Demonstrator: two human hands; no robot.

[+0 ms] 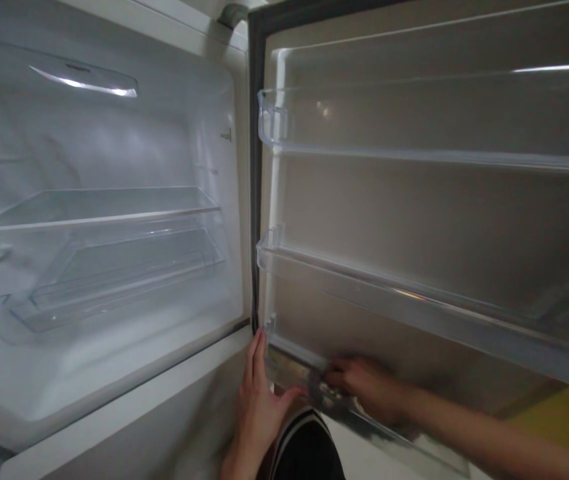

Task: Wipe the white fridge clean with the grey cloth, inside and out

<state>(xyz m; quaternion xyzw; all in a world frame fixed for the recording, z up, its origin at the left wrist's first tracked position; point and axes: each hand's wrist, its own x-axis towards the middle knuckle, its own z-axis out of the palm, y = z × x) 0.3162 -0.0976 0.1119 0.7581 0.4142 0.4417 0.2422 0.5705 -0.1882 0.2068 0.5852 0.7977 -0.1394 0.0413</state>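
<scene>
The lowest clear door bin (291, 368) runs along the bottom of the opened fridge door. My left hand (260, 403) is at the bin's hinge-side end, its fingers stretched upward and its thumb spread toward the bin's front wall. Inside that bin, my right hand (367, 387) reaches in from the right with its fingers curled down. Motion blurs it, and whatever its fingers may hold is hidden. Shiny glints show in the bin's front wall between both hands.
Above are a middle door bin (414, 300) and a top door bin (414, 155). To the left, the lit fridge compartment (129, 147) has a glass shelf (114, 205) and a clear tray (124, 280). Something yellow (561, 423) is at lower right. A dark, white-striped garment (309, 450) shows below.
</scene>
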